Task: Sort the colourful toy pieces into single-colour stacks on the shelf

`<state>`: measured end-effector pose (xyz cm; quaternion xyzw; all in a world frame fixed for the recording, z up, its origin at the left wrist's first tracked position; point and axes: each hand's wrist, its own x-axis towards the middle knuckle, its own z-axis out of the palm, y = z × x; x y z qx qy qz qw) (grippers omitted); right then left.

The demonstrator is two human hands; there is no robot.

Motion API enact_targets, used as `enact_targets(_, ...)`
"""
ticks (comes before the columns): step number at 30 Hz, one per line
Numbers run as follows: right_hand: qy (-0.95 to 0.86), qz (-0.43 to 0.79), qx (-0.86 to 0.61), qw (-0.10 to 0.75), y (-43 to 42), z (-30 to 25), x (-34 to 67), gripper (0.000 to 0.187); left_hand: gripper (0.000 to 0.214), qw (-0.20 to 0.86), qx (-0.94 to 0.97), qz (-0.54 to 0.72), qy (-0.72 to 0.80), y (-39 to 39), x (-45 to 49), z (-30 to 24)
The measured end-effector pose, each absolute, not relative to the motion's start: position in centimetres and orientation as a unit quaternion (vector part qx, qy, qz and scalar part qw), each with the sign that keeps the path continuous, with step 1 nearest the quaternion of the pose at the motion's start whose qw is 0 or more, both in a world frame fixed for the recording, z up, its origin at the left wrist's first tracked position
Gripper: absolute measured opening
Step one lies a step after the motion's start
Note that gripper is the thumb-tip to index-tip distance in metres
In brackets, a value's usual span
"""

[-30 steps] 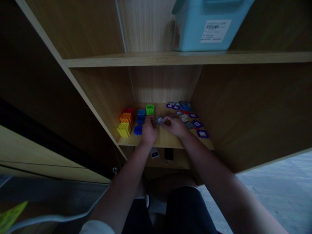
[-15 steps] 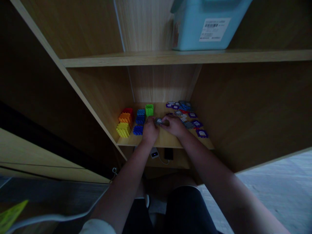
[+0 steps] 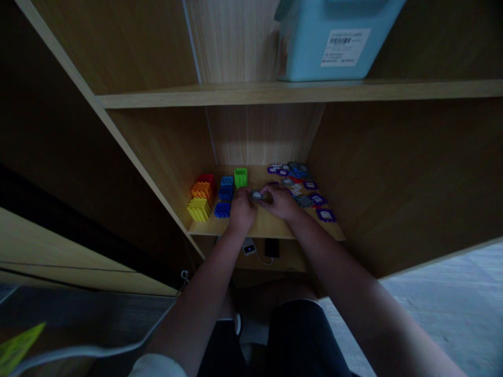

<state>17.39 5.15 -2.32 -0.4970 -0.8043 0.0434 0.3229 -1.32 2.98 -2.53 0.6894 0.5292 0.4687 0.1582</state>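
My left hand (image 3: 240, 211) and my right hand (image 3: 280, 201) meet over the low wooden shelf (image 3: 267, 226), both pinched on a small grey toothed piece (image 3: 255, 196) between them. Left of my left hand stand built cubes: yellow (image 3: 198, 209), orange (image 3: 203, 190), red (image 3: 207, 179), blue (image 3: 227, 187) and green (image 3: 241, 177), with a flat blue piece (image 3: 222, 209) in front. Right of my right hand lie several loose purple, grey and blue flat pieces (image 3: 316, 199).
A light blue plastic bin (image 3: 334, 39) with a white label stands on the upper shelf (image 3: 275, 93). Wooden side panels close in the compartment left and right. A small white device and a dark one (image 3: 272, 247) sit below the shelf's front edge.
My hands have drawn closer together on the grey piece. The view has shifted very slightly; the cubes and loose pieces stay where they were.
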Motion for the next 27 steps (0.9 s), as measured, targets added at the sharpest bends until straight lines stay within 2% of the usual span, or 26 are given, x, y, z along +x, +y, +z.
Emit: enact_targets(27, -0.806, 0.042, -0.491, 0.328, 5.07, -2.35, 17.45, 0.030, 0.024, 0.163, 0.681, 0.496, 0.513, 3.05, -1.35, -2.59)
